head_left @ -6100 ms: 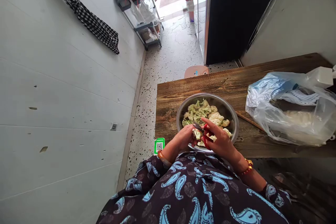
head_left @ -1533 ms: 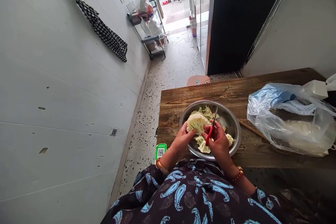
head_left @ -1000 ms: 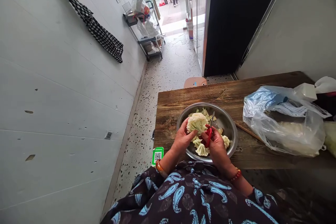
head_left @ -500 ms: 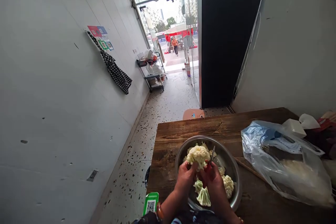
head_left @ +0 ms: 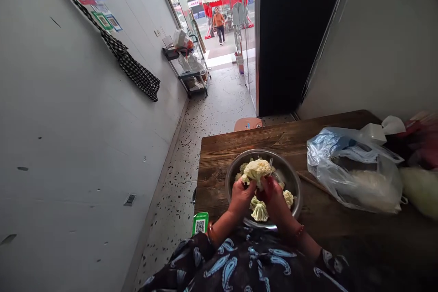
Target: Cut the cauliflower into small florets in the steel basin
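My left hand [head_left: 241,195] is closed round a piece of cauliflower [head_left: 257,169], its pale florets facing up and away from me. Close beside it, my right hand [head_left: 275,200] grips a small red-handled knife [head_left: 271,182]. The blade points away from me, behind the cauliflower, and is mostly hidden. Both hands are over a round metal bowl [head_left: 298,191]. Inside the bowl lie several cut florets, among them a cauliflower floret [head_left: 260,213] with its stem side showing and another floret [head_left: 288,198] at the right.
The bowl stands on a dark wooden table [head_left: 219,155]. To its right lie a thin stick [head_left: 313,181] and a clear plastic bag [head_left: 356,178] with pale contents. A green QR card [head_left: 200,223] is at the left edge. Beyond are a pink stool [head_left: 248,123], a shelf cart [head_left: 190,70] and a person [head_left: 219,23] outside.
My view has tilted down, so the table and bowl appear higher. The knife blade has turned lower behind the cauliflower. Both hands keep their hold. The person outside appears nearer.
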Motion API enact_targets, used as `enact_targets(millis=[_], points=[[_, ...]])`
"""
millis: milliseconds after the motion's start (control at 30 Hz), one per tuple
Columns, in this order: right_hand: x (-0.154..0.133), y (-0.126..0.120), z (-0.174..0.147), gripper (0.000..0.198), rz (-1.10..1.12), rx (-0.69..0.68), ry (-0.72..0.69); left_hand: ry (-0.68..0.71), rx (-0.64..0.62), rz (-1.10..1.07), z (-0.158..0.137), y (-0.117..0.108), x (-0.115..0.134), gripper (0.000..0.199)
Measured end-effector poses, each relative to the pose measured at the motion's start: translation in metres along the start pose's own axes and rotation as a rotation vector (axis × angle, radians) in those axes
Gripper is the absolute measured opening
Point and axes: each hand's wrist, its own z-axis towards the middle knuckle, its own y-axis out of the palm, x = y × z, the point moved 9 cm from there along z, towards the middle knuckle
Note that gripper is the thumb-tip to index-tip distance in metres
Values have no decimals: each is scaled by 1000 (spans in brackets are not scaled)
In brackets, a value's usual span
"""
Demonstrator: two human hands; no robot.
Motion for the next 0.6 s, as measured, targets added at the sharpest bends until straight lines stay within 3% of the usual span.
enact_targets(millis=[233,467,600], points=[[14,3,1,33,155,-90,171,54,-14,79,3,1,2,32],[29,-9,4,34,208,-55,313,108,-49,188,3,8,2,21],[20,-18,8,34,95,-38,201,58,-90,148,2,10,-4,23]])
